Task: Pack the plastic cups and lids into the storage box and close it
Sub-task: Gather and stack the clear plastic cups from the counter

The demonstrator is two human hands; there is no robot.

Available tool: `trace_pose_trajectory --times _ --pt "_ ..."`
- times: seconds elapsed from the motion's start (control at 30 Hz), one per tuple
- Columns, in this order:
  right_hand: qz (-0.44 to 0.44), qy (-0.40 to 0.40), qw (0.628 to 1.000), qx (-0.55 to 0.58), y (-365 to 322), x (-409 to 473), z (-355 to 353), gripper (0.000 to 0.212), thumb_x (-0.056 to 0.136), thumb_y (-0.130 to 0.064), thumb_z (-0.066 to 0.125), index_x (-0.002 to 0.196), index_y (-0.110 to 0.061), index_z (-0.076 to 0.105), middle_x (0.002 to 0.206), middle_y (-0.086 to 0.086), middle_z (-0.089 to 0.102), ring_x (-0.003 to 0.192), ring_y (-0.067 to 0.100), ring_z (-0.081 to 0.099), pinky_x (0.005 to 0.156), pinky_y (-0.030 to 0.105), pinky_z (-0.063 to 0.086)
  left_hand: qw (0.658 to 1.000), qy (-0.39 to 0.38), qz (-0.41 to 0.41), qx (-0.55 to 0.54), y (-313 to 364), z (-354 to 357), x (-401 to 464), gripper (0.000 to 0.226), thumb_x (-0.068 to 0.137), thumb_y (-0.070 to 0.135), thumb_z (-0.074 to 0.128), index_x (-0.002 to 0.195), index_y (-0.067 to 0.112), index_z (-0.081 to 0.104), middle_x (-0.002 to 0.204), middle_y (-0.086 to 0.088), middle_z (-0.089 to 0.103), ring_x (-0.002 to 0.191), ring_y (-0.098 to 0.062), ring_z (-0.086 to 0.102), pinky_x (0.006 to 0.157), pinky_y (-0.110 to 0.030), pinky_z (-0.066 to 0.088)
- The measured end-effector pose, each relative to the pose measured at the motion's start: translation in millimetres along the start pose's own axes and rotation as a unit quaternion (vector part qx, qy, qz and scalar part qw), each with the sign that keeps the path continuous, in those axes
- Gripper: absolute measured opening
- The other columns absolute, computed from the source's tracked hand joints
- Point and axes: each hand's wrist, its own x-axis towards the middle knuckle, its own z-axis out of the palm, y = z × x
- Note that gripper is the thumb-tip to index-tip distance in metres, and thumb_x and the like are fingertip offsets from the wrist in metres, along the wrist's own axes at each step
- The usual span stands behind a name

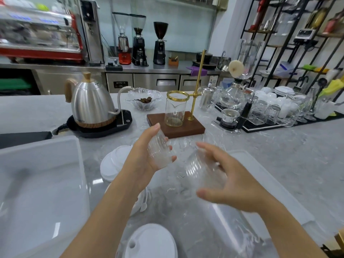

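My left hand grips a clear ribbed plastic cup tilted on its side above the counter. My right hand holds a second clear ribbed cup, slightly blurred, just right of the first; the two cups are close but apart. White lids lie stacked on the counter behind my left wrist, and another white lid with a sip hole lies at the bottom centre. The translucent storage box stands open at the left. Its flat translucent lid lies on the counter under my right arm.
A steel gooseneck kettle on its black base stands behind the box. A wooden pour-over stand with a glass beaker sits just beyond my hands. A glass bowl, a siphon brewer and rows of glasses fill the back right.
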Motion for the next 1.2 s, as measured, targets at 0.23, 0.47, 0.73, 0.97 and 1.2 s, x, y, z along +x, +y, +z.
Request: trace_pose_trajectory --times 0.23,0.47,0.73,0.97,1.2 --pt "-0.127 0.023 0.983 0.129 -50.5 90.7 -9.6 0.097 0.061 -0.046 0.081 0.148 -0.034 0.041 0.134 0.000 0.062 0.125 0.016 0.061 0.109 0.043 0.049 0.992 0.012 0.128 0.002 7.8 0.8 -3.2 0.058 0.084 0.047 0.067 0.128 0.010 0.061 0.131 -0.017 0.062 0.128 -0.043 0.054 0.104 -0.057 0.045" --pt "-0.155 -0.034 0.972 0.175 -51.9 129.8 20.3 0.093 0.062 -0.041 0.078 0.147 -0.032 0.043 0.132 -0.008 0.061 0.122 0.003 0.061 0.098 0.020 0.051 0.980 -0.031 0.193 0.019 13.6 10.9 -11.0 0.049 0.090 0.044 0.049 0.123 0.012 0.070 0.128 -0.014 0.069 0.124 -0.029 0.062 0.106 -0.048 0.043" --pt "-0.148 -0.063 0.974 0.157 -40.1 143.0 28.2 0.092 0.059 -0.049 0.078 0.144 -0.046 0.044 0.145 -0.020 0.050 0.138 -0.009 0.040 0.112 0.019 0.037 0.984 -0.005 0.178 0.005 11.7 10.1 -8.5 0.049 0.085 0.046 0.057 0.120 0.014 0.072 0.125 -0.013 0.071 0.120 -0.027 0.065 0.104 -0.045 0.045" --pt "-0.150 -0.105 0.975 0.125 -37.5 144.0 25.7 0.091 0.059 -0.051 0.082 0.141 -0.053 0.043 0.147 -0.028 0.047 0.139 -0.010 0.039 0.117 0.028 0.035 0.987 0.014 0.157 0.013 11.6 10.8 -10.9 0.054 0.086 0.047 0.057 0.127 0.013 0.066 0.128 -0.013 0.069 0.121 -0.027 0.064 0.105 -0.047 0.046" --pt "-0.150 -0.136 0.973 0.109 -36.0 142.9 23.1 0.092 0.057 -0.047 0.087 0.139 -0.051 0.044 0.139 -0.031 0.050 0.134 -0.014 0.041 0.103 0.006 0.039 0.992 0.020 0.122 -0.028 12.0 13.9 -12.9 0.057 0.085 0.050 0.061 0.130 0.016 0.063 0.130 -0.015 0.067 0.122 -0.031 0.063 0.100 -0.049 0.050"
